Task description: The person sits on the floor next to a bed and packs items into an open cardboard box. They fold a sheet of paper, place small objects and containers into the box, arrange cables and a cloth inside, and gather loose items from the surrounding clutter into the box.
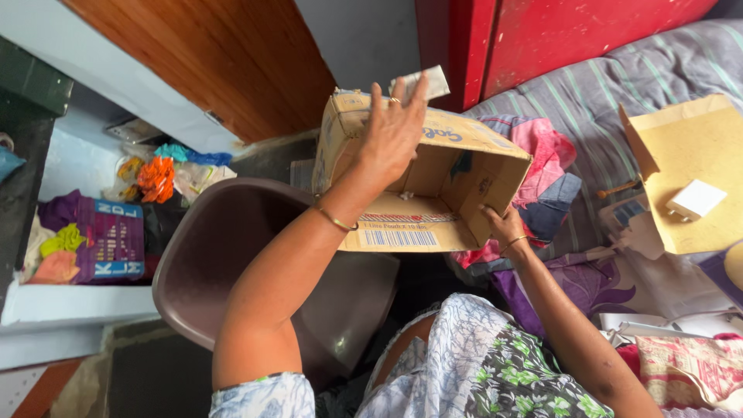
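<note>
A brown cardboard box (433, 182) is held up in front of me, tilted, its open side facing me. My left hand (393, 131) is raised over the box's upper left part with fingers spread, and a small pale packet (424, 80) sits at its fingertips above the rim. My right hand (505, 226) grips the box's lower right corner from underneath. Both wrists wear thin gold bangles.
A brown plastic chair (232, 248) stands below the box. To the right is a bed with a striped grey sheet (619, 85), folded clothes (546, 166), and a flat cardboard piece (689, 178) bearing a small white box (696, 200). A shelf with bags and clothes (116, 224) is at left.
</note>
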Demonstrator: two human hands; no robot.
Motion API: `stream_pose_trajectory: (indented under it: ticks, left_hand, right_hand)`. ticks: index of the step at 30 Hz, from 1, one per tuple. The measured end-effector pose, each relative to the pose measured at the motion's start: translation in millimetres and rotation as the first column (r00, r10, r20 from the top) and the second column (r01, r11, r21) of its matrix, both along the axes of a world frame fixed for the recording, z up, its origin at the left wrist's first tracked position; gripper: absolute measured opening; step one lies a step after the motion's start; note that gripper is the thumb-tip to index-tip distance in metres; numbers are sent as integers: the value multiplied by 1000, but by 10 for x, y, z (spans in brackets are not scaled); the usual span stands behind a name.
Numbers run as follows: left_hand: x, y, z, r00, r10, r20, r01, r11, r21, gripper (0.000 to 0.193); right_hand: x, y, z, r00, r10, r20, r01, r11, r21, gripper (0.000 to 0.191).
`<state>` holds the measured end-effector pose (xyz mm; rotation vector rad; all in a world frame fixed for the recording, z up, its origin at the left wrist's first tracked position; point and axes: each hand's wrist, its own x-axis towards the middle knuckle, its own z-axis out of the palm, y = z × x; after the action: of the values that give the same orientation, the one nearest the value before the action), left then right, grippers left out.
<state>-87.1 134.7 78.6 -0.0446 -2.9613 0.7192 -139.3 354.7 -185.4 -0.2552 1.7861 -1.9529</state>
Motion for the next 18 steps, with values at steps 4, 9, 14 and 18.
stream_pose_trajectory:
  ticks: [4, 9, 14, 18]
  left_hand:
    - [216, -77, 408, 996, 76, -46, -64, 971, 230, 99]
    - [586, -372, 539, 945, 246, -216, -128, 886, 446, 103]
    - [852, -528, 172, 923, 383, -41, -267, 714, 648, 113]
    - [733, -391, -303, 942, 280, -186, 10, 530, 848, 97]
  right_hand:
    - [11, 109, 25, 984, -39, 172, 29, 998, 60, 33]
    - [-10, 192, 37, 980, -51, 191, 50, 999, 11, 34]
    - [-140, 358, 73, 986, -109, 125, 102, 993, 66, 35]
    - [-293, 628, 81, 985, -131, 116, 127, 991, 41, 36]
